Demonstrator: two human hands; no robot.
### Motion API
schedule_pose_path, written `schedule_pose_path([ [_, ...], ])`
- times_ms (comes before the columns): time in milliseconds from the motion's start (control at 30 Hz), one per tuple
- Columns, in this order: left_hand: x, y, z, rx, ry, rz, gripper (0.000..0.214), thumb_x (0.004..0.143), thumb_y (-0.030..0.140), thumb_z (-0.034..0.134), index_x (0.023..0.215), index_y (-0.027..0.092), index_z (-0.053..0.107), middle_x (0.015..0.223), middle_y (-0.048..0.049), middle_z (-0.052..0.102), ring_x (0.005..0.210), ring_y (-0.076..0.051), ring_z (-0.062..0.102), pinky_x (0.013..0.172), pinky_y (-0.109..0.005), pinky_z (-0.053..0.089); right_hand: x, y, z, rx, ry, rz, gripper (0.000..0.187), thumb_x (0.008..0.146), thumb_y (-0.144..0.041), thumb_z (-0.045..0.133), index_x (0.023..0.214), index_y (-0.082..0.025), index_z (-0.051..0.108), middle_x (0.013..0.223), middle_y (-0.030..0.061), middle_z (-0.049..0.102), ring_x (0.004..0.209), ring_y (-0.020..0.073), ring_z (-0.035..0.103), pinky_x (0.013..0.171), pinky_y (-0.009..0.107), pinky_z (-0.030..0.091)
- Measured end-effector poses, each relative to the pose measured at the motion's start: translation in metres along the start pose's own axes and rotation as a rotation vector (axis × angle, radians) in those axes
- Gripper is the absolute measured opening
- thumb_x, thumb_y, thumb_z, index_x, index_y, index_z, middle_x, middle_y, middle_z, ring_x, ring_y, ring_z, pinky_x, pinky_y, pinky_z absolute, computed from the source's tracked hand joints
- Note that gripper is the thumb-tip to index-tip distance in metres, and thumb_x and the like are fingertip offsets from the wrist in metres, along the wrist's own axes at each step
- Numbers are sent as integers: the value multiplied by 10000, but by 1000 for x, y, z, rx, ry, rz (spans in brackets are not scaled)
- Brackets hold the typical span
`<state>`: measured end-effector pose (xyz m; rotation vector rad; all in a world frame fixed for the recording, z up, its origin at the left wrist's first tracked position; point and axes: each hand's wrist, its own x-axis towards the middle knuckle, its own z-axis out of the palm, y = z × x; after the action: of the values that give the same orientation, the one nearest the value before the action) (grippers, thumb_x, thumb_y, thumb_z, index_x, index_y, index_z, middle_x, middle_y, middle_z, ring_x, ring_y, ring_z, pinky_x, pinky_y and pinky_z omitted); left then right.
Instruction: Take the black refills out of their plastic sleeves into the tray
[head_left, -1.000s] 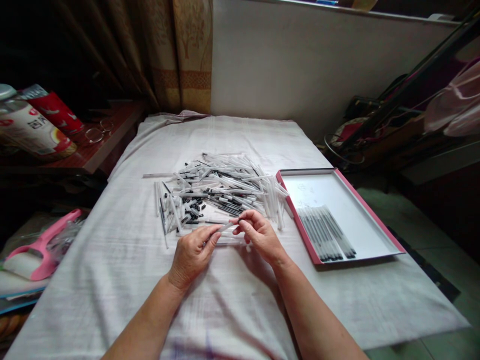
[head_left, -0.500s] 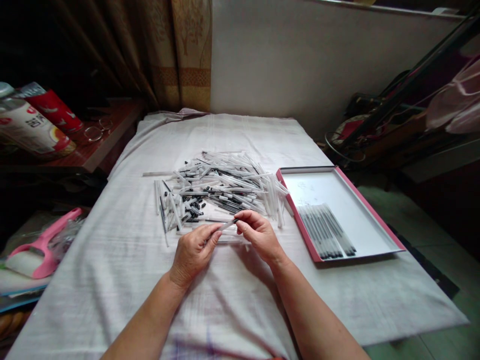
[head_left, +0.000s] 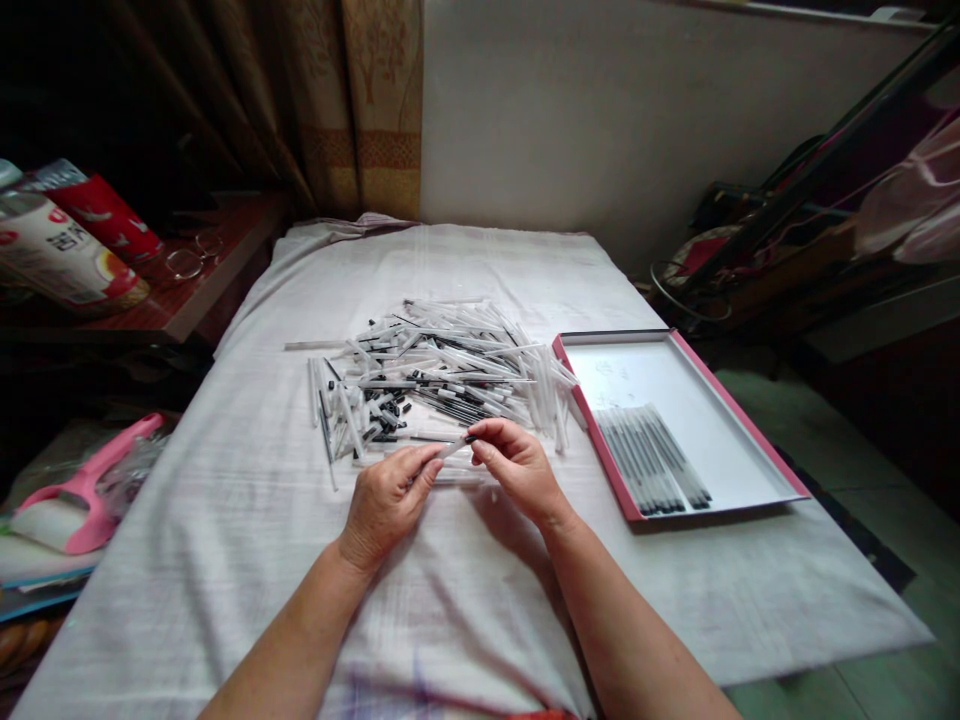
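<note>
My left hand (head_left: 386, 500) pinches the near end of a clear pen tube (head_left: 453, 449) just above the white cloth. At the tube's far tip, my right hand (head_left: 517, 468) pinches a small black piece. Right behind both hands lies a loose pile of clear tubes, black refills and small black caps (head_left: 435, 375). To the right sits a shallow pink-edged tray (head_left: 750, 440) with several finished pens (head_left: 652, 460) laid side by side in it.
A white cloth (head_left: 225, 520) covers the table. A wooden shelf at the left carries printed canisters (head_left: 67, 250) and eyeglasses (head_left: 187, 262). A pink-handled tool (head_left: 82, 485) lies lower left. Cluttered frames and fabric stand at the right.
My hands have barely moved. The fingers of my right hand have shifted a little at the tube's black tip.
</note>
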<state>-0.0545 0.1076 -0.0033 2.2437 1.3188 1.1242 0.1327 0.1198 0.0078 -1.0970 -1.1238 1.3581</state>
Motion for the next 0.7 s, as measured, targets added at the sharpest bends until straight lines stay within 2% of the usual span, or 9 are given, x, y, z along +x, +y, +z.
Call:
schedule_pose_path([
  [133, 0, -1, 1, 9, -17, 19, 218, 936, 270, 555, 1065, 199, 717, 971, -69, 771, 863, -195, 736, 776, -278, 585, -1, 6, -3, -95, -3, -76, 174, 773, -362, 686, 874, -221, 689, 804, 19, 666, 673, 141, 589, 642, 282, 492],
  [267, 1, 0, -1, 28, -19, 45, 217, 943, 271, 549, 1068, 197, 710, 963, -68, 768, 857, -188, 733, 756, -264, 579, -1, 11, -10, -285, -29, -153, 141, 832, -312, 627, 914, -218, 692, 810, 28, 674, 678, 146, 583, 632, 275, 462],
  [467, 3, 1, -3, 24, -30, 75, 201, 941, 267, 553, 1054, 198, 704, 926, -62, 762, 833, -179, 723, 745, -266, 569, -1, 2, -15, -544, -91, -263, 126, 878, -291, 568, 851, -216, 666, 748, 21, 645, 683, 153, 576, 645, 270, 433],
  [600, 4, 3, -4, 6, -59, 72, 195, 931, 258, 564, 1054, 215, 709, 935, -61, 760, 840, -181, 716, 751, -278, 569, -1, -1, -14, -695, -95, -322, 238, 900, -310, 527, 691, -216, 589, 637, 6, 589, 598, 137, 509, 592, 262, 382],
  [700, 4, 4, -4, 0, -77, 79, 193, 924, 250, 573, 1055, 212, 710, 931, -59, 759, 829, -182, 713, 750, -285, 570, -1, 1, -14, -740, -107, -290, 400, 928, -369, 481, 558, -217, 482, 524, -14, 507, 509, 119, 442, 538, 259, 331],
])
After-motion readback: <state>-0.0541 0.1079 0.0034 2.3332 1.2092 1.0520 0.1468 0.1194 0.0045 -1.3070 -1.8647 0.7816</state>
